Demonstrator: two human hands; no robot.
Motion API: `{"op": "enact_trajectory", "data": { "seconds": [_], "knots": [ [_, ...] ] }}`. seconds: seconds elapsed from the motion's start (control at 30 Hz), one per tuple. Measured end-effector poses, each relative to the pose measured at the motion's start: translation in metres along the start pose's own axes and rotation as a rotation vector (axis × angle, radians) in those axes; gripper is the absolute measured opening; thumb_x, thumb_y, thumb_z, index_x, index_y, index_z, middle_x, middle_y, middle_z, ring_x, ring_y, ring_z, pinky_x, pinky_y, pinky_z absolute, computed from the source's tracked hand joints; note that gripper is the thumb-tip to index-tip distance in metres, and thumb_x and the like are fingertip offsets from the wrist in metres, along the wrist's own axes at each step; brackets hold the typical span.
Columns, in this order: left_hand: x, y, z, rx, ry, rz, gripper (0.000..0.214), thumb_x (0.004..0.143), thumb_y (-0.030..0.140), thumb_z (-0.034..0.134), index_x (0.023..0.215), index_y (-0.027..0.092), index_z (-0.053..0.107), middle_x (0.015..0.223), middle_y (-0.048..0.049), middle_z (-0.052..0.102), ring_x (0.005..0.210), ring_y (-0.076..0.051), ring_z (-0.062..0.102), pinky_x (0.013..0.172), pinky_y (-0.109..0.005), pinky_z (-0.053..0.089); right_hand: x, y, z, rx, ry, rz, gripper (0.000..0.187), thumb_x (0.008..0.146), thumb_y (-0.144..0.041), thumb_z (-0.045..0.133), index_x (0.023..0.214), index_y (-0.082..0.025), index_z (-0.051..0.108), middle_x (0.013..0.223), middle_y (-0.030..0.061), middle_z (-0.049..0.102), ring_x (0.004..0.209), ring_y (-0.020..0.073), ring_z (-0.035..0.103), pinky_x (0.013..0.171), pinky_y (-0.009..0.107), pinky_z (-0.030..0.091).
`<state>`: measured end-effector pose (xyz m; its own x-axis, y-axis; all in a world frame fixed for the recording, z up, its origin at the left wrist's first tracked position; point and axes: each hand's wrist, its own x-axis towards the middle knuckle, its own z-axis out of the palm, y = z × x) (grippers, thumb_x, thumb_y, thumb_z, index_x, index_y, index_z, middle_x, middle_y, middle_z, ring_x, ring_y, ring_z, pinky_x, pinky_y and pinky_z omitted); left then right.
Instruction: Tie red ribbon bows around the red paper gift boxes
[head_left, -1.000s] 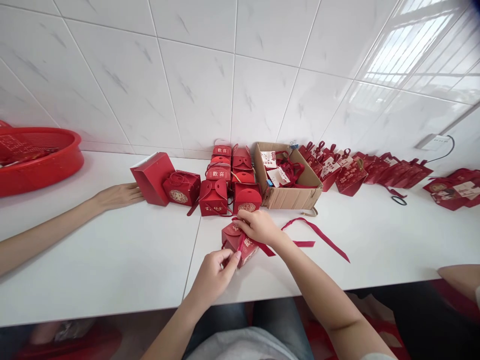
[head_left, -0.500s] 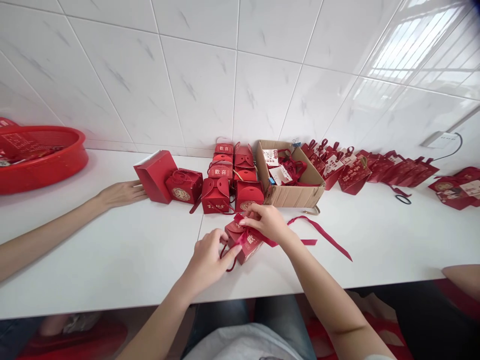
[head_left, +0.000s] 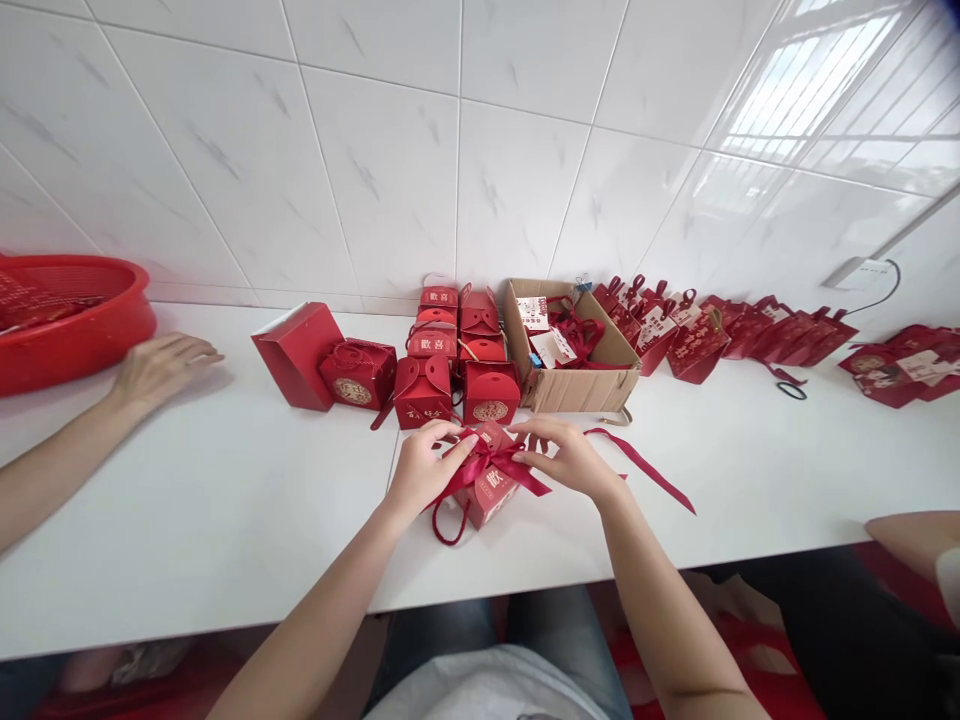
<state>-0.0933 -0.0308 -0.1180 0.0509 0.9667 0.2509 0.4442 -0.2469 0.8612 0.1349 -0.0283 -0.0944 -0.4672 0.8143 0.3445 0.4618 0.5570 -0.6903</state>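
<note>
A red gift box (head_left: 486,500) with gold lettering stands on the white table in front of me, a dark red cord handle (head_left: 450,528) hanging at its left. Across its top lies a red ribbon bow (head_left: 491,458). My left hand (head_left: 429,462) pinches the bow's left loop between thumb and fingers. On the other side, my right hand (head_left: 559,455) grips the right loop the same way. One ribbon tail drapes over the box front, and a loose red ribbon (head_left: 645,468) lies on the table to the right.
Finished-looking red boxes (head_left: 424,392) stand behind, beside a cardboard box (head_left: 585,390) of ribbons and cards. Red bags (head_left: 697,345) line the wall at right, near a black ring (head_left: 791,390). At left are a red basket (head_left: 75,345) and another person's hand (head_left: 161,370).
The ribbon on the box now forms a bow, with my hands apart at its two loops. The other person's hand has left the tall red box and moved left toward the basket.
</note>
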Motion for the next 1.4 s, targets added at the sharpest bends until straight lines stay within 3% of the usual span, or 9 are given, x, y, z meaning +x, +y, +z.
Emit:
{"op": "enact_trajectory", "data": {
  "seconds": [0.23, 0.53, 0.7, 0.9, 1.23, 1.4],
  "knots": [
    [-0.001, 0.001, 0.009, -0.048, 0.082, 0.069, 0.017, 0.080, 0.034, 0.063, 0.074, 0.019, 0.061, 0.080, -0.0026, 0.067, 0.078, -0.018, 0.064, 0.076, -0.031, 0.050, 0.008, -0.005, 0.001, -0.024, -0.144, -0.129, 0.023, 0.090, -0.024, 0.054, 0.106, -0.023, 0.069, 0.093, 0.0057, 0.072, 0.077, 0.0167, 0.063, 0.072, 0.029, 0.049],
    [-0.005, 0.000, 0.011, 0.127, 0.144, 0.236, 0.018, 0.085, 0.029, 0.058, 0.070, 0.019, 0.058, 0.077, -0.0033, 0.064, 0.076, -0.017, 0.062, 0.072, -0.028, 0.049, 0.015, 0.004, 0.000, -0.011, -0.333, -0.162, 0.042, 0.083, -0.007, 0.044, 0.117, -0.017, 0.066, 0.088, 0.0059, 0.072, 0.067, 0.0124, 0.059, 0.065, 0.024, 0.046],
    [-0.007, 0.005, 0.012, 0.206, 0.135, 0.265, 0.017, 0.087, 0.027, 0.053, 0.073, 0.019, 0.060, 0.083, -0.0047, 0.066, 0.079, -0.017, 0.064, 0.075, -0.030, 0.051, 0.020, 0.007, -0.002, -0.015, -0.418, -0.149, 0.050, 0.076, -0.005, 0.043, 0.120, -0.015, 0.064, 0.082, 0.0044, 0.070, 0.063, 0.0124, 0.056, 0.063, 0.024, 0.046],
    [-0.006, 0.003, 0.012, 0.208, 0.148, 0.279, 0.019, 0.087, 0.027, 0.053, 0.072, 0.019, 0.061, 0.079, -0.0045, 0.066, 0.074, -0.017, 0.064, 0.072, -0.029, 0.051, 0.023, 0.002, -0.008, -0.025, -0.508, -0.165, 0.052, 0.076, -0.004, 0.044, 0.123, -0.016, 0.062, 0.093, 0.0062, 0.072, 0.070, 0.0138, 0.059, 0.068, 0.025, 0.047],
    [-0.002, 0.000, 0.011, 0.215, 0.172, 0.301, 0.020, 0.086, 0.027, 0.054, 0.070, 0.018, 0.062, 0.073, -0.0040, 0.063, 0.069, -0.016, 0.061, 0.067, -0.028, 0.049, 0.020, 0.008, -0.008, -0.022, -0.542, -0.162, 0.049, 0.085, -0.013, 0.047, 0.134, -0.016, 0.052, 0.082, 0.0029, 0.068, 0.062, 0.0113, 0.053, 0.062, 0.022, 0.044],
    [0.001, -0.002, 0.008, 0.126, 0.133, 0.253, 0.020, 0.084, 0.031, 0.057, 0.068, 0.019, 0.059, 0.073, -0.0034, 0.063, 0.071, -0.016, 0.061, 0.070, -0.029, 0.049, 0.015, 0.010, -0.007, 0.052, -0.517, -0.116, 0.047, 0.086, -0.018, 0.048, 0.133, -0.018, 0.053, 0.091, 0.0039, 0.069, 0.068, 0.0122, 0.056, 0.065, 0.023, 0.045]
  ]
}}
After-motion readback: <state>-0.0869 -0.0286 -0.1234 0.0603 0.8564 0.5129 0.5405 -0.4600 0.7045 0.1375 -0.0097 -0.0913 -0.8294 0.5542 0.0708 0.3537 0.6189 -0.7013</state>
